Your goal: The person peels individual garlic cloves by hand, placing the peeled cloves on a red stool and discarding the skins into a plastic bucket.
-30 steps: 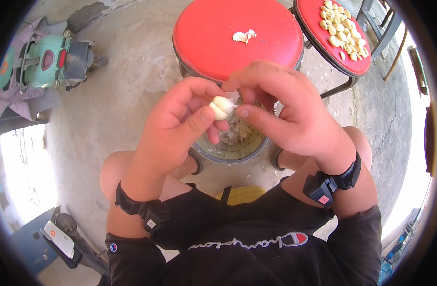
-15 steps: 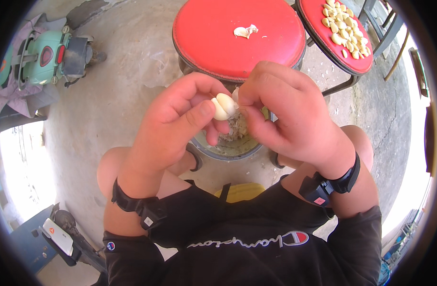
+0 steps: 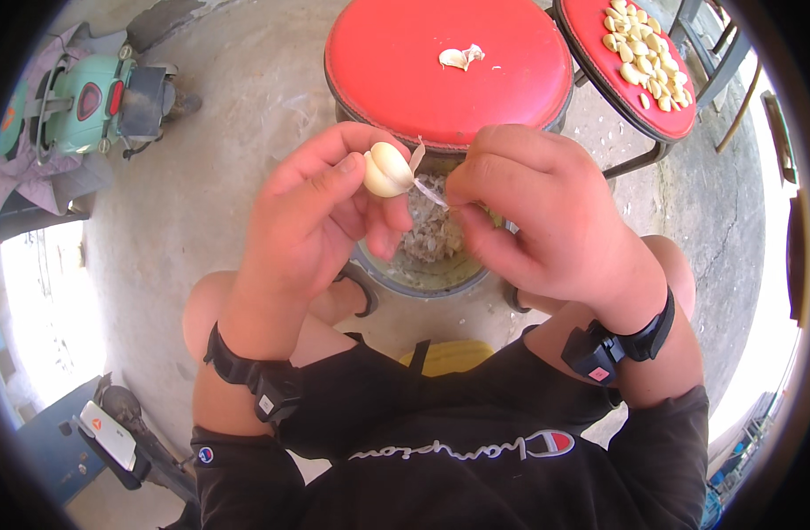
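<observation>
My left hand (image 3: pixel 312 199) pinches a mostly bare garlic bulb (image 3: pixel 388 170) between thumb and fingers, its pale cloves showing. A strip of papery garlic skin (image 3: pixel 430 192) trails from the bulb's right end toward my right hand (image 3: pixel 537 216). My right thumb and forefinger are pinched together on the end of that skin. Below both hands stands a round metal basin (image 3: pixel 422 287) holding a heap of loose peelings (image 3: pixel 433 237). Ahead, on a red round stool (image 3: pixel 449 97), lie a few bits of garlic with skin (image 3: pixel 461 57).
A second red stool (image 3: pixel 590 22) at the far right carries a pile of peeled garlic cloves (image 3: pixel 645 55). A green scooter (image 3: pixel 78 104) stands at the far left. White scraps of skin lie on the concrete floor (image 3: pixel 202 177) near the stools.
The bulb in my left hand has moved left and slightly up, away from my right hand. A strip of skin now stretches between them.
</observation>
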